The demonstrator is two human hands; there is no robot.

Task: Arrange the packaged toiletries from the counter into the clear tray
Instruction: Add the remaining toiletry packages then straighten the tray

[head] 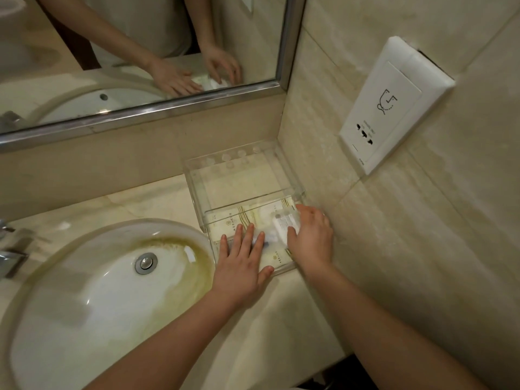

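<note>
A clear two-tier acrylic tray (pixel 197 175) stands in the counter's back right corner. Its lower front section holds several cream toiletry packets with gold stripes (pixel 233 225). My left hand (pixel 242 263) lies flat with straight fingers on the packets at the tray's front left. My right hand (pixel 311 237) curls its fingers and thumb round a small white packet with grey print (pixel 282 222) at the tray's right side. What lies under both hands is hidden.
An oval white sink (pixel 92 291) with a yellowed stain and a metal drain (pixel 145 263) fills the left. A faucet (pixel 11 249) sits at the far left edge. A mirror (pixel 140 52) hangs above, and a white socket plate (pixel 391 105) is on the right wall.
</note>
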